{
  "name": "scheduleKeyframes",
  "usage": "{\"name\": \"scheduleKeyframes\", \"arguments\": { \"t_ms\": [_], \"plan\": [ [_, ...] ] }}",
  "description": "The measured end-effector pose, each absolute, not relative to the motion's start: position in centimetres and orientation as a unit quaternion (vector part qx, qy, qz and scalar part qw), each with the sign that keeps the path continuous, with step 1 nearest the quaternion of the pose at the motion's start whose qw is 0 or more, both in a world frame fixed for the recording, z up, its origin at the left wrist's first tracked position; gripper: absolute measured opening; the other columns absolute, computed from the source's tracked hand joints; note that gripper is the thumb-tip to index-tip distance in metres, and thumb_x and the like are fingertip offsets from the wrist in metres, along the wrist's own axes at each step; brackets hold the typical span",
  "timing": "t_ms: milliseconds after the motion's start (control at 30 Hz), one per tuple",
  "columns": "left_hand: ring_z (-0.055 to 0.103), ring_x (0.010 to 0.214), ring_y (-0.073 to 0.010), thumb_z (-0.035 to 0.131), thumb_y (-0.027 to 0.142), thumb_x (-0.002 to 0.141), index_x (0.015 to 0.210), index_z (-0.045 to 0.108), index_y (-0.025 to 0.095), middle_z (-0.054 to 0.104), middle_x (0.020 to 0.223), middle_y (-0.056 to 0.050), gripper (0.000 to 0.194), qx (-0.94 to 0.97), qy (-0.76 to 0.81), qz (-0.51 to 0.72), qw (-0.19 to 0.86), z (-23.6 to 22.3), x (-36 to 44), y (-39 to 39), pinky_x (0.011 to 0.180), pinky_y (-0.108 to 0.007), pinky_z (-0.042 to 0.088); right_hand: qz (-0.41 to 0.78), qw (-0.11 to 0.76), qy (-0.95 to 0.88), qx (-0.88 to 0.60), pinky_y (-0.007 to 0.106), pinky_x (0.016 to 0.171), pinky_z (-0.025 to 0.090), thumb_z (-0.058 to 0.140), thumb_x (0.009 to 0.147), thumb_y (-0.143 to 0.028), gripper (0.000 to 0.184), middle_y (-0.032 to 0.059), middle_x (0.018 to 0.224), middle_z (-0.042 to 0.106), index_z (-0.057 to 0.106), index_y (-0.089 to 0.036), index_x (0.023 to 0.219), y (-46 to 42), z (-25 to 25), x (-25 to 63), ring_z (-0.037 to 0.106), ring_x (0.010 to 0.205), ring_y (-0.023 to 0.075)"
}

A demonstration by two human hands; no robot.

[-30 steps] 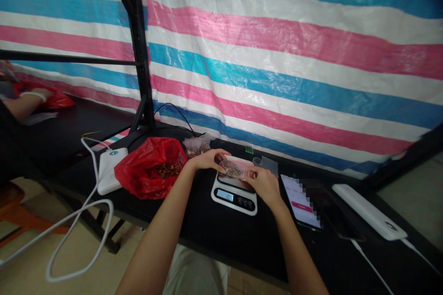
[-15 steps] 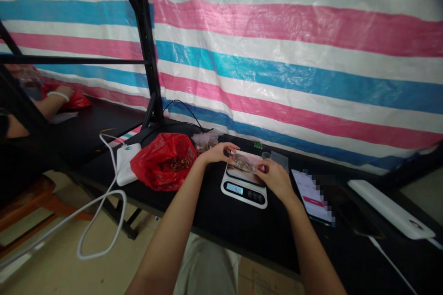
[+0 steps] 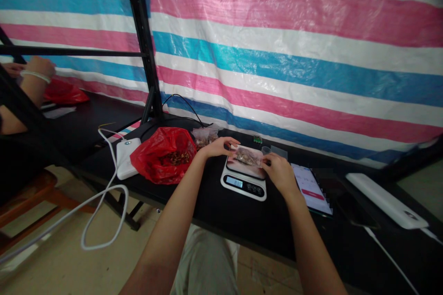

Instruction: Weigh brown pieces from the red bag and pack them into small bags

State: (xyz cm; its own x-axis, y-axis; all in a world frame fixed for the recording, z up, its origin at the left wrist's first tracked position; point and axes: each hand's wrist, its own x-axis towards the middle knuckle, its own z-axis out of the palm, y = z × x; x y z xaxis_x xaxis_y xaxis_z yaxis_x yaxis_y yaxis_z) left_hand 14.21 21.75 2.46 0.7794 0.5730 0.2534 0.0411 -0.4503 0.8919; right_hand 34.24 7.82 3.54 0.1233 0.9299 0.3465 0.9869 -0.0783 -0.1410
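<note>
A small clear plastic bag (image 3: 247, 156) of brownish bits hangs stretched between my hands, over the plate of a white digital kitchen scale (image 3: 242, 189). My left hand (image 3: 219, 147) has its thumb and fingers closed at the bag's left edge. At the opposite edge, my right hand (image 3: 280, 173) pinches the plastic. Whether the bag rests on the plate is hard to tell. The scale's display is lit, its digits too blurred to read surely. Left of the scale, a red plastic bag (image 3: 152, 159) gapes, with small brown pieces (image 3: 178, 158) inside.
Behind my left hand lie filled clear bags (image 3: 206, 136). Green batteries (image 3: 258, 139), a small clear cup (image 3: 266, 150) and a flat clear bag (image 3: 278, 151) sit behind the scale. Phones (image 3: 313, 191) and a white power bank (image 3: 386, 200) are rightward; a white device (image 3: 126, 159) stands left.
The bag between my hands looks flatter and more spread out. Digits on the scale have changed. My view has tilted down slightly, and another person's hand at far left has risen.
</note>
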Motion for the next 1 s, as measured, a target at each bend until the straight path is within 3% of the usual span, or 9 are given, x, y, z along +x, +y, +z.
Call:
{"name": "scheduleKeyframes", "arguments": {
  "t_ms": [200, 467, 733, 1000],
  "plan": [
    [0.058, 0.091, -0.0166, 0.067, 0.028, 0.07, 0.101, 0.065, 0.014, 0.065, 0.102, -0.009, 0.034, 0.823, 0.161, 0.278, 0.468, 2.2, 14.7, 21.7, 0.083, -0.028, 0.043, -0.112, 0.157, -0.675, -0.712, 0.025, 0.064, 0.037, 0.048, 0.082, -0.02, 0.015, 0.0035, 0.091, 0.061, 0.063, -0.02, 0.082, 7.6, 3.7, 34.0, 0.057, 0.084, 0.0167],
    [0.061, 0.092, -0.018, 0.073, 0.024, 0.062, 0.099, 0.065, 0.013, 0.067, 0.101, -0.01, 0.039, 0.829, 0.164, 0.275, 0.457, 1.7, 14.6, 22.3, 0.086, -0.03, 0.044, -0.143, 0.131, -0.669, -0.717, 0.026, 0.061, 0.037, 0.048, 0.083, -0.02, 0.016, 0.0043, 0.088, 0.06, 0.064, -0.021, 0.084, 7.3, 3.6, 34.6, 0.055, 0.084, 0.0185],
    [0.062, 0.093, -0.0183, 0.068, 0.022, 0.066, 0.095, 0.066, 0.013, 0.067, 0.102, -0.01, 0.031, 0.841, 0.167, 0.273, 0.436, 1.8, 14.5, 22.3, 0.086, -0.029, 0.044, -0.141, 0.119, -0.673, -0.716, 0.026, 0.058, 0.035, 0.04, 0.087, -0.02, 0.023, 0.0044, 0.091, 0.06, 0.064, -0.02, 0.088, 7.3, 3.7, 34.5, 0.057, 0.074, 0.0161],
    [0.061, 0.091, -0.0173, 0.066, 0.025, 0.069, 0.094, 0.066, 0.012, 0.067, 0.1, -0.011, 0.029, 0.837, 0.17, 0.287, 0.434, 1.7, 14.7, 22.3, 0.084, -0.028, 0.044, -0.134, 0.218, -0.623, -0.739, 0.026, 0.06, 0.036, 0.045, 0.086, -0.027, 0.02, 0.0027, 0.09, 0.06, 0.064, -0.021, 0.084, 7.2, 4.3, 35.1, 0.057, 0.075, 0.0163]
  ]
}}
